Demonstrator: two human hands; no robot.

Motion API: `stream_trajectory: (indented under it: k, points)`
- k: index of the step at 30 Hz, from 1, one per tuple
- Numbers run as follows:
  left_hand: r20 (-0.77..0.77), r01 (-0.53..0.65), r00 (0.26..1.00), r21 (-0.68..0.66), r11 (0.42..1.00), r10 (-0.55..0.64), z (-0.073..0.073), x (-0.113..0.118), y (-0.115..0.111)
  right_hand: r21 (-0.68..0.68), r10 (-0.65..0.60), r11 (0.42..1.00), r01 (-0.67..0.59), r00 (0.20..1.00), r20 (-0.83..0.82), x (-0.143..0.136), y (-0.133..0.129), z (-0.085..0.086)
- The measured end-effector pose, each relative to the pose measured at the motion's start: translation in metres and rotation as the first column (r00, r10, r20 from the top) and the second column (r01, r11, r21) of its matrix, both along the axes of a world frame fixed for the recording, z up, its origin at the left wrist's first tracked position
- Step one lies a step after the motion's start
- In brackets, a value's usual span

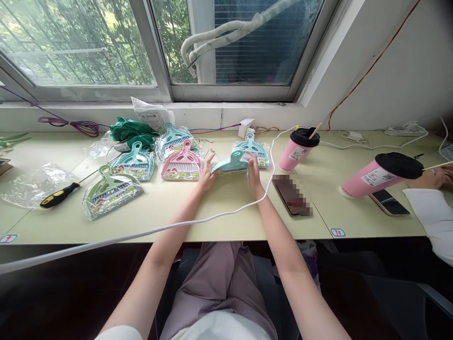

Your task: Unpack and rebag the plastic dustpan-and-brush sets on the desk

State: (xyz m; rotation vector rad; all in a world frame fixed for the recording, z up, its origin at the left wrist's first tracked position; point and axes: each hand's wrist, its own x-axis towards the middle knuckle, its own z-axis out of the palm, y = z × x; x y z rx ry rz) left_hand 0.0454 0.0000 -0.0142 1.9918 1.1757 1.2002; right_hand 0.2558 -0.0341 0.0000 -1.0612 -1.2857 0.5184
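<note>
Running from 9 to 3 o'clock, directions taken from the held dustpan [231,163]: table [222,196], pale yellow, one.

Window [78,47], grey-framed, foliage behind the left pane; 10 to 1 o'clock.

Sleeve [428,217], white, a co-worker's, cut off by the picture edge; far out, between 3 and 4.

Green bag [131,130], crumpled; between 9 and 10.

Dustpans, six in all. Held dustpan, teal, tilted, at the clock centre between both hands; whether it touches the table cannot be told. Three more teal: one just behind, at 2; one [141,170] at 9; one between 9 and 10. Pink dustpan [182,170], near, at 9. Green dustpan [111,193], between 8 and 9. Clear film covers those lying down.

Cups, pink, black-lidded, two, standing: near cup [295,153] and far cup [371,179], both about 3.

Hands, two, grasping the held dustpan: left hand [205,177] on its 9 o'clock edge, right hand [254,175] on its 3 o'clock edge.

Screwdriver [62,194], black and yellow handle; far, at 9.

Phones, two: near phone [288,193], partly pixelated, at 4; far phone [391,204], between 3 and 4.

Adapter [245,128], white; 1 o'clock.

Label [338,232], reading 10; 4 o'clock, table's front edge.
</note>
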Motion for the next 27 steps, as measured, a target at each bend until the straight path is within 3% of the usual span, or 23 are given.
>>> stream_trajectory:
  k: [4, 11, 17, 24, 27]
  points:
    - [-0.006, 0.049, 0.999, -0.043, 0.998, -0.049, 0.003, 0.001, -0.001, 0.013, -0.086, 0.996, 0.086, 0.995, -0.054, -0.008, -0.005, 0.006]
    - [-0.068, -0.108, 0.992, -0.098, 0.989, 0.101, -0.001, -0.001, 0.001, -0.030, -0.116, 0.993, 0.114, 0.990, -0.080, -0.007, 0.000, 0.002]
    - [0.028, -0.020, 0.999, -0.108, 0.994, 0.023, -0.007, -0.004, 0.008, -0.031, -0.135, 0.991, 0.133, 0.985, -0.108, -0.004, 0.005, 0.002]
    - [0.072, -0.013, 0.997, -0.135, 0.991, 0.023, -0.005, -0.006, 0.008, -0.026, -0.182, 0.983, 0.180, 0.977, -0.107, -0.004, 0.002, -0.002]
    - [0.057, 0.062, 0.997, -0.180, 0.982, -0.053, -0.008, -0.010, 0.012, -0.046, -0.200, 0.979, 0.196, 0.973, -0.111, 0.003, 0.010, -0.007]
